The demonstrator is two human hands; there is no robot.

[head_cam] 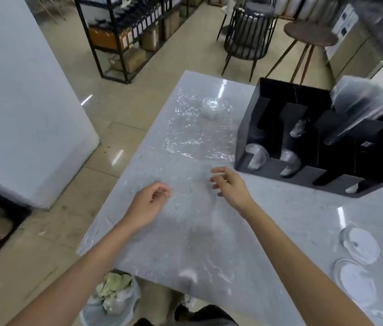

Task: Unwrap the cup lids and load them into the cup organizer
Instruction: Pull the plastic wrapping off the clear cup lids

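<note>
A black cup organizer stands on the right of the grey marble table, with clear cups in its front slots and a plastic-wrapped stack at its back right. A short stack of clear lids sits on crumpled clear wrap at the table's far side. Several loose lids lie near the right edge. My left hand hovers over the table with fingers loosely curled. My right hand is just right of it, fingers apart. Whether either pinches thin clear film is too blurred to tell.
A bin lined with a bag and holding crumpled waste stands on the floor below the table's near-left corner. A white pillar rises at the left. Black shelving, a chair and a round stool stand beyond the table.
</note>
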